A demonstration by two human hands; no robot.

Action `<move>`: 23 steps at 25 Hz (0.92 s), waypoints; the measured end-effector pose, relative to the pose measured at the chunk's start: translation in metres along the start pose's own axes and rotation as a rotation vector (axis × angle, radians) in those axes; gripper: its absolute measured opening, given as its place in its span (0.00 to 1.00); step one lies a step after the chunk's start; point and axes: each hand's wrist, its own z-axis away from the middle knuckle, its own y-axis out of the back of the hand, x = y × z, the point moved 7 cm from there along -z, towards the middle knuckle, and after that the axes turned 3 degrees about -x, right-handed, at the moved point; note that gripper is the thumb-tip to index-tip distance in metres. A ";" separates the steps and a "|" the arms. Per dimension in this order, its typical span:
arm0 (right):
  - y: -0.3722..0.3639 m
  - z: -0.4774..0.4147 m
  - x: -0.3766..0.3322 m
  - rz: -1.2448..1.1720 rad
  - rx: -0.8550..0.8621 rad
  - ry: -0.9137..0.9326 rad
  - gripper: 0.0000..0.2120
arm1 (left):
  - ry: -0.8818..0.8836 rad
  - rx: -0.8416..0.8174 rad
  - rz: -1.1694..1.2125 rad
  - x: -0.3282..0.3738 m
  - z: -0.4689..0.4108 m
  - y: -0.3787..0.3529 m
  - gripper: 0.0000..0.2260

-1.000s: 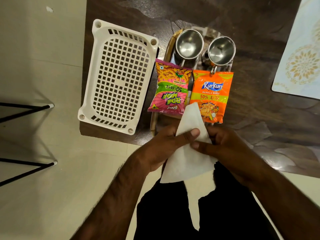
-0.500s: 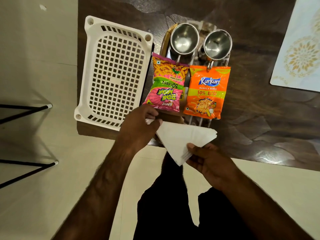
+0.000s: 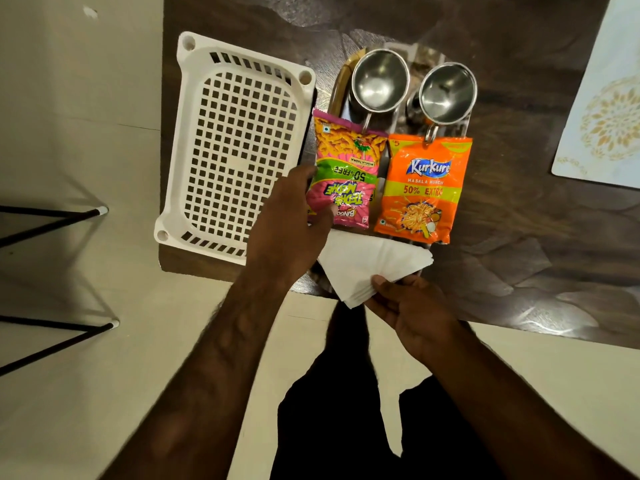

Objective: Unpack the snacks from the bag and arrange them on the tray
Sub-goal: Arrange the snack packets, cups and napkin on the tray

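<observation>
- Snacks: two packets flat on the tray (image 3: 341, 72), side by side, touching or nearly so. Pink-and-green packet (image 3: 344, 174) on the left, print upside down; orange Kurkure packet (image 3: 426, 188) on the right, print upright.
- Tray: shiny metal, gold-toned rim showing at its far left corner; mostly covered by what lies on it.
- Two steel mugs at the tray's far end, both upright and empty inside: left mug (image 3: 379, 83), right mug (image 3: 446, 95). Handles point toward the packets; right mug's handle overlaps the top edge of the Kurkure packet.
- White folded bag (image 3: 370, 263), flattened to a triangle, lying at the tray's near end just below the packets, its point hanging past the table edge.
- Left hand (image 3: 287, 226): thumb on the pink packet's lower left corner, fingers curled along its left edge; pinching or only touching, cannot tell.
- Right hand (image 3: 412, 306): gripping the folded bag at its near point, thumb on top.
- White slotted basket (image 3: 235, 147): upside down, just left of the tray, nothing on it.
- Dark wooden table (image 3: 519, 254): open surface right of the tray up to a pale patterned mat (image 3: 609, 109) at the far right; near edge runs just under the hands.
</observation>
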 end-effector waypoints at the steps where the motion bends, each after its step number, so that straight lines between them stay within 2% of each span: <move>1: 0.000 0.000 -0.001 0.033 0.009 0.007 0.07 | -0.001 0.003 -0.042 0.000 -0.002 -0.002 0.24; 5: 0.007 0.003 -0.002 0.156 0.053 0.015 0.06 | -0.013 0.007 -0.069 -0.002 0.000 -0.007 0.24; 8: 0.011 0.011 -0.004 0.378 0.073 -0.045 0.13 | -0.025 0.001 -0.039 -0.006 0.002 -0.002 0.24; 11: 0.017 0.023 0.002 0.648 0.012 -0.178 0.18 | 0.011 0.158 -0.049 -0.028 0.004 0.034 0.22; 13: 0.021 0.028 0.006 0.722 -0.020 -0.224 0.16 | -0.004 0.217 -0.312 -0.045 0.004 0.061 0.25; 15: 0.024 0.029 0.007 0.735 -0.022 -0.242 0.12 | 0.036 0.108 -0.611 -0.061 0.000 0.070 0.32; 16: 0.025 0.029 0.006 0.734 -0.014 -0.245 0.11 | 0.076 0.038 -0.684 -0.069 -0.001 0.068 0.35; 18: 0.026 0.028 0.005 0.758 -0.015 -0.244 0.11 | 0.141 -0.026 -0.692 -0.081 -0.001 0.059 0.38; 23: 0.032 0.028 0.004 0.793 -0.003 -0.209 0.12 | 0.238 0.059 -0.571 -0.093 0.008 0.045 0.39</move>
